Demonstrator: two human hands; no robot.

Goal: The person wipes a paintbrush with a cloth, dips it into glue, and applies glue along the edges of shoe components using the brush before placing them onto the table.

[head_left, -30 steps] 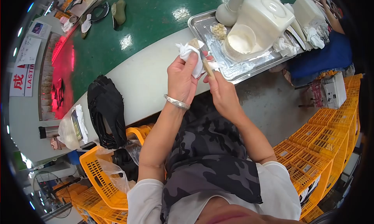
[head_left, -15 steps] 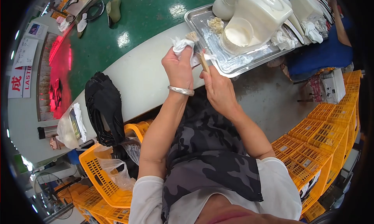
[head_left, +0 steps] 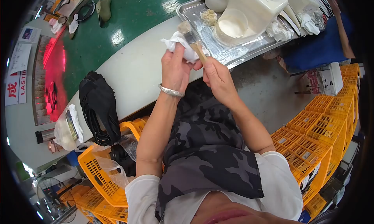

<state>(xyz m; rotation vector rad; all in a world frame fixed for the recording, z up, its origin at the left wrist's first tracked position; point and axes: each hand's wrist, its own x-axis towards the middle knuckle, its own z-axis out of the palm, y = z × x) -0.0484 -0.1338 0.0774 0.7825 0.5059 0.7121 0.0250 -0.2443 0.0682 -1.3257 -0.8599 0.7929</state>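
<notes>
My left hand [head_left: 175, 71], with a silver bangle at the wrist, is closed on a crumpled white cloth [head_left: 179, 44] above the pale bench [head_left: 144, 64]. A tan, blurred tip [head_left: 184, 28] sticks out beyond the cloth; what it belongs to is unclear. My right hand [head_left: 219, 77] grips a wooden-handled tool [head_left: 200, 52], held slantwise right beside the cloth. Just beyond both hands lies a metal tray [head_left: 249, 56] smeared with white paste. It bears a white container [head_left: 255, 10] with an open mouth of white stuff and a yellowish lump [head_left: 209, 17].
A stack of black pieces [head_left: 99, 107] lies on the bench at left. Below it is an orange crate [head_left: 102, 177] with plastic bags. More orange crates [head_left: 311, 142] stand at right. A co-worker in blue [head_left: 311, 49] is at upper right. Shoe lasts [head_left: 104, 9] rest on the green surface.
The view has shifted, so the bench and tray appear further left and higher. My left hand still holds the cloth, and the tool in my right hand has changed its angle slightly.
</notes>
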